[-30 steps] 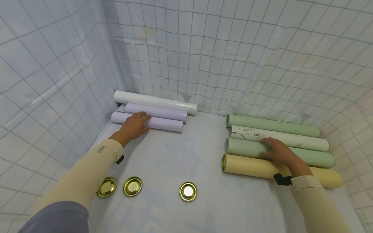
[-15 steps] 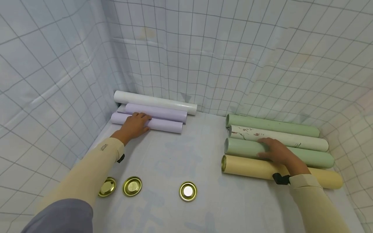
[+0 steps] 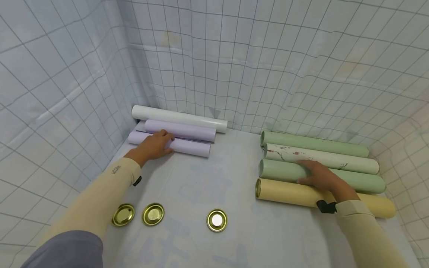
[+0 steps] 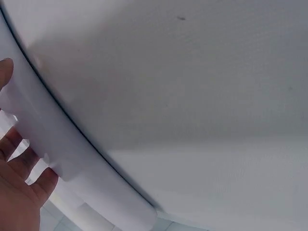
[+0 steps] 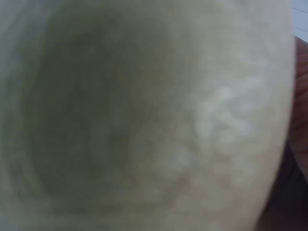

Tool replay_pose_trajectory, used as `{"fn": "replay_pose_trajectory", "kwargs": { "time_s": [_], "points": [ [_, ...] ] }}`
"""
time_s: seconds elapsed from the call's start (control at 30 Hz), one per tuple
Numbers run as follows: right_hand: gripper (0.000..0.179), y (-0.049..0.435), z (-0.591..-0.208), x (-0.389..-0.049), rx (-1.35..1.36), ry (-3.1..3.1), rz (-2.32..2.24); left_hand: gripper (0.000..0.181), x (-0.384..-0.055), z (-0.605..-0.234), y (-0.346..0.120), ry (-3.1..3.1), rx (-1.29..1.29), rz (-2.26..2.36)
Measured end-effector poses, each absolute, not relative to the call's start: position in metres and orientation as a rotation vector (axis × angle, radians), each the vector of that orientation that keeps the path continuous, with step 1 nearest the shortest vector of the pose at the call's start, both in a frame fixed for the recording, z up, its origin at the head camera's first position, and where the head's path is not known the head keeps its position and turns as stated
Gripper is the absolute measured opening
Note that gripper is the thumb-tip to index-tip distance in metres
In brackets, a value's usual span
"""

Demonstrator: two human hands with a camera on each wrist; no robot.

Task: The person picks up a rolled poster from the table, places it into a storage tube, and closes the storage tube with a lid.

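Note:
My left hand [image 3: 155, 145] grips the nearer lavender roll [image 3: 192, 147] at the left, thumb on its near side and fingers over its far side; the left wrist view shows the hand [image 4: 21, 178] around the roll [image 4: 91, 168]. Right behind it lies a second lavender roll [image 3: 181, 129]. At the right, my right hand [image 3: 318, 175] holds a pale mint-green tube [image 3: 281, 169], fingers over its far side and thumb on the near side. In the right wrist view a blurred, close surface fills most of the picture, with a bit of hand [image 5: 301, 106] at the edge.
A white roll [image 3: 177, 115] lies behind the lavender ones. Beside the mint tube are a yellow tube [image 3: 288, 192] with a gold end, a white flowered tube [image 3: 321, 158] and a green tube [image 3: 311, 143]. Three gold round lids [image 3: 216, 220] lie in front. Gridded sheeting [image 3: 214, 67] walls the space.
The right end of the nearer lavender roll has swung slightly toward me, and the gap to the roll behind has widened. The right hand has barely moved.

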State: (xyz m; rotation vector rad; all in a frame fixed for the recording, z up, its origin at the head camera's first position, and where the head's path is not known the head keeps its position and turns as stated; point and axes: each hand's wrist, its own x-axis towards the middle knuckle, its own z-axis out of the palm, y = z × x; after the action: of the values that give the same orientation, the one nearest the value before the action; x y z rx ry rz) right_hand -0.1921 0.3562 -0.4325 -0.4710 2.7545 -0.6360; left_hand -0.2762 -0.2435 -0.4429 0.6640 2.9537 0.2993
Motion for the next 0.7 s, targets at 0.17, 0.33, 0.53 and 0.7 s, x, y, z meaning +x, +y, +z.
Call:
{"fn": "replay_pose_trajectory", "kwargs": {
  "time_s": [0.17, 0.33, 0.53, 0.7],
  "points": [
    [0.079, 0.356, -0.434, -0.193, -0.512, 2.768, -0.590, 0.050, -0.276, -0.437, -0.247, 2.935, 0.725, 0.235],
    [0.077, 0.355, -0.433, -0.196, -0.541, 2.760, -0.561, 0.060, -0.275, -0.436, -0.250, 2.923, 0.766, 0.177],
    [0.076, 0.353, -0.431, -0.199, -0.583, 2.753, -0.551, 0.053, -0.274, -0.439, -0.253, 2.943, 0.808, 0.188],
    [0.077, 0.354, -0.430, -0.201, -0.620, 2.790, -0.529, 0.051, -0.272, -0.444, -0.255, 2.950, 0.779, 0.243]
  ]
}}
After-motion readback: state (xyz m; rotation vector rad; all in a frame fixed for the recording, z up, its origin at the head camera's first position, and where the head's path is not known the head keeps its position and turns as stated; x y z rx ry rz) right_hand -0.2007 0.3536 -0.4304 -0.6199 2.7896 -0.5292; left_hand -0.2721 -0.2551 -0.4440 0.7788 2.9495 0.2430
